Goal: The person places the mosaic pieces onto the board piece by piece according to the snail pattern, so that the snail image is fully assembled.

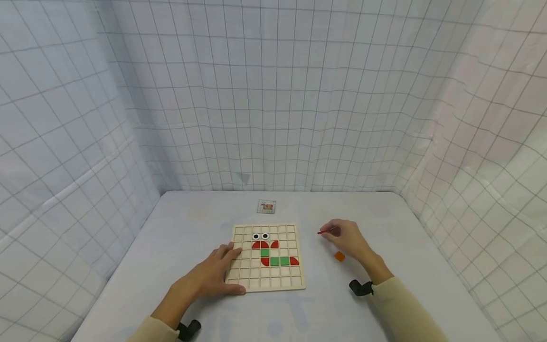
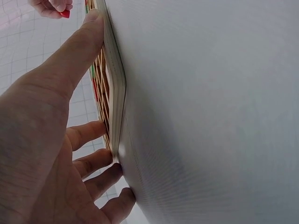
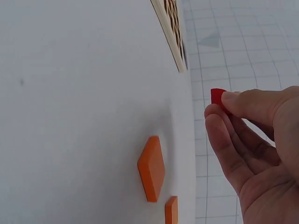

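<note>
A wooden grid board (image 1: 251, 283) lies on the table, holding red quarter-round tiles (image 1: 265, 261), green square tiles (image 1: 285, 261) and two eye tiles (image 1: 265, 236). My left hand (image 1: 213, 271) rests at its left side, fingers spread along that edge and the thumb on the near edge (image 2: 119, 88). To the right of the board, my right hand (image 1: 348, 237) pinches a red tile (image 3: 217, 98) between thumb and fingers, raised above the table. One side of that tile is curved; the fingers cover the rest. An orange tile (image 1: 339, 256) lies below this hand.
Beyond the board lies a small picture card (image 1: 267, 206) with a coloured figure on a grid. The right wrist view has two orange tiles, a nearer one (image 3: 152, 169) and a partly cut-off one (image 3: 172, 211). White grid-patterned curtains (image 1: 273, 95) enclose the table.
</note>
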{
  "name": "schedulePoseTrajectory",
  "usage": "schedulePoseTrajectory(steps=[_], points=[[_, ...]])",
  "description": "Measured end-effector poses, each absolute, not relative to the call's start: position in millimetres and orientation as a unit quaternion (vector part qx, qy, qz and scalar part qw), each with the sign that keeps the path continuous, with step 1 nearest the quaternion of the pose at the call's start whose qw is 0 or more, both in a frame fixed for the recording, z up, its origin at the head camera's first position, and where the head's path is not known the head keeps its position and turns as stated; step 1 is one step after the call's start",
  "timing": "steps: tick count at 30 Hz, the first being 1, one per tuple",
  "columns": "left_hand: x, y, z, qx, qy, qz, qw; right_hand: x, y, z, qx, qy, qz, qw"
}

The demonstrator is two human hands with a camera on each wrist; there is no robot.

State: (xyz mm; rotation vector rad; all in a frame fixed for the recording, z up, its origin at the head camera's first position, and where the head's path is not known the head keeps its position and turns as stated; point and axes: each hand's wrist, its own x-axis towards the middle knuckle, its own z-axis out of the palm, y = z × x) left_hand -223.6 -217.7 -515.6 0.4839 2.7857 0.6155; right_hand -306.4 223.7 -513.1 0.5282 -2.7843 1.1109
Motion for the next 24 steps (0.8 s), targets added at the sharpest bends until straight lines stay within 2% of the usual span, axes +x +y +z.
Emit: schedulePoseTrajectory(steps=[14, 24], points=[[-224.4, -217.6, -517.3, 0.175, 0.956, 0.208, 0.115, -294.1, 170.7, -518.7, 0.26, -0.887, 0.381, 0.025], [-223.4, -217.0, -516.7, 0.174, 0.956, 0.209, 0.112, -289.3, 135.7, -523.4, 0.287, -0.873, 0.395, -0.013]])
